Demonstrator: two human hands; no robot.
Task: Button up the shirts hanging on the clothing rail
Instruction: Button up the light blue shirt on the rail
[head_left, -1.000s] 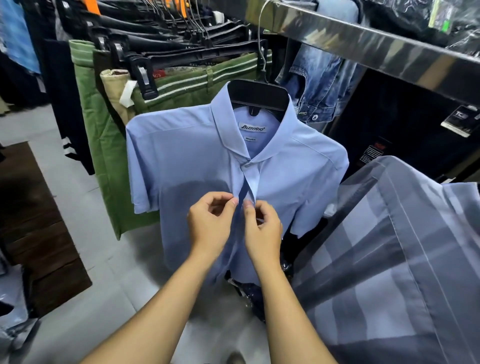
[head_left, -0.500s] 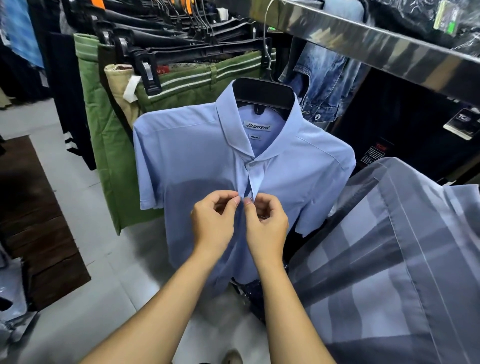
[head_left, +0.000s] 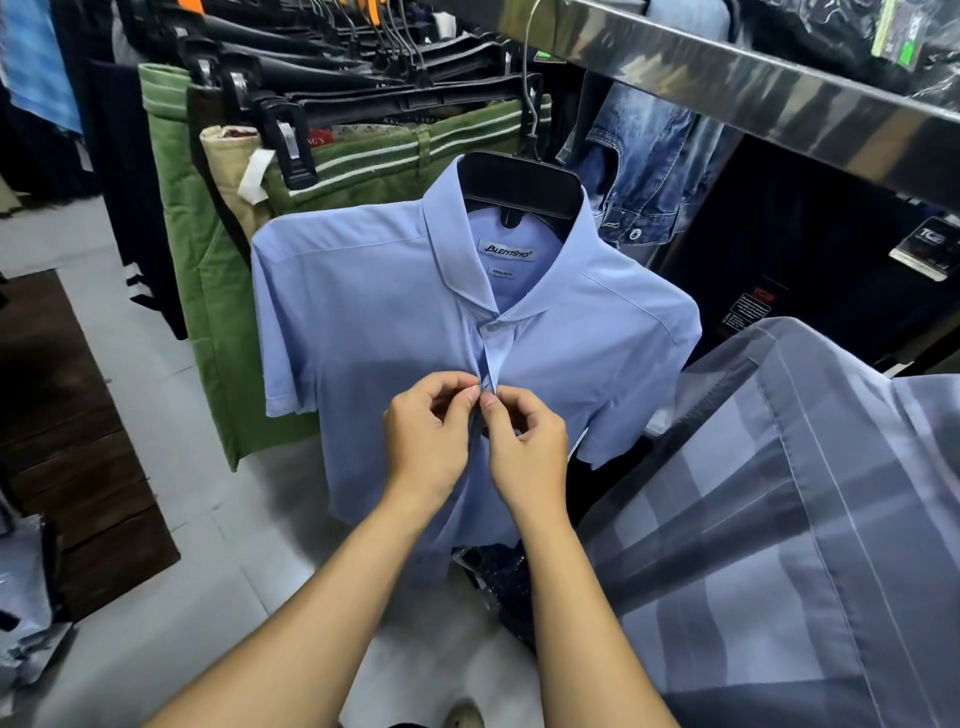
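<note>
Fingertips (head_left: 471, 393) of both hands meet at the centre of the frame, curled in and pinching the two front edges of the light blue short-sleeved shirt (head_left: 374, 322) together, a little below its fastened collar button (head_left: 491, 327). The left hand (head_left: 426, 441) nips the left-of-frame edge between thumb and forefinger. The right hand (head_left: 530, 447) pinches the other edge, its remaining fingers folded. Any button under the fingers is hidden. The shirt hangs on a black plastic hanger (head_left: 519, 187) whose hook rises toward the shiny metal rail (head_left: 753, 88) across the upper right. Green trousers (head_left: 208, 312) hang behind at left, and a grey striped shirt (head_left: 805, 519) fills the lower right.
</note>
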